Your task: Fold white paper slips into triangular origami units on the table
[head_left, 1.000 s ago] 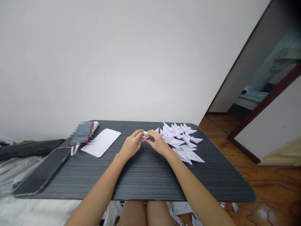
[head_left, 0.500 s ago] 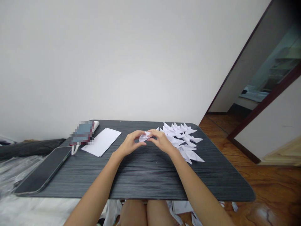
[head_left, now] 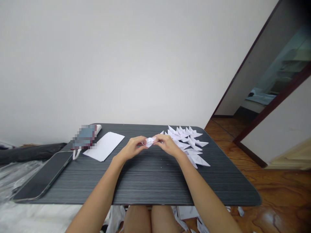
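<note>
Between my two hands is a small piece of folded white paper (head_left: 150,141), lifted over the middle of the dark table (head_left: 150,181). My left hand (head_left: 133,147) pinches its left end between thumb and fingers. Its right end is gripped the same way by my right hand (head_left: 166,143). The fingertips cover both ends of the paper. Just right of my right hand lies a cluster of several folded white paper boats (head_left: 194,142) with pointed ends; my hand and forearm hide part of it.
A stack of flat white paper sheets (head_left: 105,146) lies on the left. Beyond it are a blurred-out device (head_left: 84,137) with a white cable (head_left: 76,154) and a dark tablet-like slab (head_left: 43,176) at the table's left edge. A white wall (head_left: 145,64) stands behind the table.
The folded paper has turned and opened out a little, showing more of its creased middle. My fingers have shifted toward its two ends, with the left thumb now on its lower left.
</note>
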{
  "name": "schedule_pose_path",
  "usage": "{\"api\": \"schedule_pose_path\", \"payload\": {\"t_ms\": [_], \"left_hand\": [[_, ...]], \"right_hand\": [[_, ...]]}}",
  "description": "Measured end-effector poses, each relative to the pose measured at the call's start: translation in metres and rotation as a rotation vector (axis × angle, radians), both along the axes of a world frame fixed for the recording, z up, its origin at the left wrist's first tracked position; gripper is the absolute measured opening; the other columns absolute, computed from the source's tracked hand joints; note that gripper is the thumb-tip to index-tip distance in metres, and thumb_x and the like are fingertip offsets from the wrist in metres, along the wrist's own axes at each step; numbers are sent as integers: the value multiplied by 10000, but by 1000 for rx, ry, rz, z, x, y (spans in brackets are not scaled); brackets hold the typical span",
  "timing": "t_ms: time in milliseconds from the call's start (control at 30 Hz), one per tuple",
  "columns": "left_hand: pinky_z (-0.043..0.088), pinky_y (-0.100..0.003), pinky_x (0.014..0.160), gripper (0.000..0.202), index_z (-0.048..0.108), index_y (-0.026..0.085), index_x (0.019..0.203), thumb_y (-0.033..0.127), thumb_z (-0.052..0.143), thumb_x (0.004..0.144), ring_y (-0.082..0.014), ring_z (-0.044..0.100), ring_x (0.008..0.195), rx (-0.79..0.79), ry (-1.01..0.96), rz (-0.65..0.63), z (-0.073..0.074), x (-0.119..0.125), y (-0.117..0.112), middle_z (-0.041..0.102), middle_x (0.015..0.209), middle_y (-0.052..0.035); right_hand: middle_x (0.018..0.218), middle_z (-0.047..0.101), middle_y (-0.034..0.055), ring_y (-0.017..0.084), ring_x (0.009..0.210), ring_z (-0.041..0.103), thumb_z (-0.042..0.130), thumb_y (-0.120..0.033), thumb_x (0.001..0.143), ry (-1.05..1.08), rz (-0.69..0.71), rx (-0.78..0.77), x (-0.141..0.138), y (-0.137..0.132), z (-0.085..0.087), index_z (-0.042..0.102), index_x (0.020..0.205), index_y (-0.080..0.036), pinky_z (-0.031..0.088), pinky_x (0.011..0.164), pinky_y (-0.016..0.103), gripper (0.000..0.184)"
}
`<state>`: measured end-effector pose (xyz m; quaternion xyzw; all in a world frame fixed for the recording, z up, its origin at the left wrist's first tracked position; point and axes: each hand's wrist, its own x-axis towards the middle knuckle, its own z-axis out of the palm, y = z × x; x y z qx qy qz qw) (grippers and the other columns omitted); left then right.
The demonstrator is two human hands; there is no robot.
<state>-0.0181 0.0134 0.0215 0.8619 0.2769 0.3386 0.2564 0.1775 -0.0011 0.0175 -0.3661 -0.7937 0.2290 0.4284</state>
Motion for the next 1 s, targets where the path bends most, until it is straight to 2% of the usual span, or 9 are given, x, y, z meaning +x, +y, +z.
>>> {"api": "schedule_pose_path", "payload": {"t_ms": [67, 167, 300, 433, 567, 700, 833, 933, 1000], "left_hand": [[453, -225, 642, 157, 565, 133, 781, 274, 508, 743, -114, 535, 689, 23, 11, 26, -1, 0, 1, 579, 779, -38], [456, -226, 625, 182, 567, 134, 821, 287, 497, 751, -114, 537, 662, 31, -14, 83, -4, 0, 3, 583, 734, -31], [464, -238, 657, 179, 552, 137, 831, 287, 511, 742, -112, 542, 687, 15, -62, 80, -6, 1, 3, 584, 782, -35], [476, -255, 656, 181, 516, 138, 795, 293, 552, 709, -113, 547, 680, -31, -132, 99, -8, 4, 2, 581, 804, -35], [488, -271, 636, 206, 491, 136, 729, 320, 575, 687, -126, 576, 637, -133, -225, 124, -11, 5, 3, 590, 698, -20], [499, -310, 687, 242, 508, 140, 888, 316, 532, 723, -154, 609, 701, -213, -267, 69, -12, 7, 1, 628, 793, -53], [496, -329, 737, 362, 456, 140, 1070, 299, 503, 748, -160, 614, 747, -214, -287, 53, -7, 8, -3, 626, 891, -81], [508, -320, 712, 436, 381, 140, 1132, 286, 514, 743, -163, 612, 763, -235, -345, 63, -4, 8, -3, 611, 945, -103], [515, -314, 689, 426, 383, 132, 1121, 292, 507, 747, -173, 611, 778, -248, -362, 74, -3, 7, -3, 599, 974, -121]], "right_hand": [[787, 612, 30, 130, 709, 536, 534, -161, 718, 3, -13, -14, 2, 1, -2, 585, 677, -154, 403, 648, 241, 66], [752, 607, 24, 125, 681, 530, 539, -176, 714, 23, -28, -34, 3, 2, -3, 576, 650, -150, 398, 629, 235, 79], [720, 601, 20, 121, 662, 526, 541, -188, 711, 58, -23, -60, 2, 3, -4, 575, 644, -146, 398, 624, 235, 86], [731, 601, 24, 128, 676, 532, 553, -210, 700, 113, -28, -85, 0, 4, -5, 566, 635, -145, 406, 637, 244, 92], [745, 597, 28, 132, 685, 536, 563, -229, 692, 166, -33, -102, 0, 5, -5, 543, 621, -147, 413, 640, 249, 110], [748, 591, 31, 133, 688, 536, 565, -237, 690, 162, -47, -88, 0, 4, -5, 522, 625, -147, 417, 640, 252, 118], [749, 588, 35, 132, 690, 535, 561, -246, 692, 155, -57, -83, 0, 4, -3, 515, 634, -148, 420, 634, 249, 122], [747, 586, 35, 130, 686, 532, 557, -245, 696, 142, -58, -71, 1, 4, -3, 524, 642, -149, 418, 637, 247, 115], [742, 585, 33, 127, 679, 528, 556, -241, 697, 122, -68, -55, 1, 4, -3, 530, 646, -149, 416, 635, 246, 109]]}}
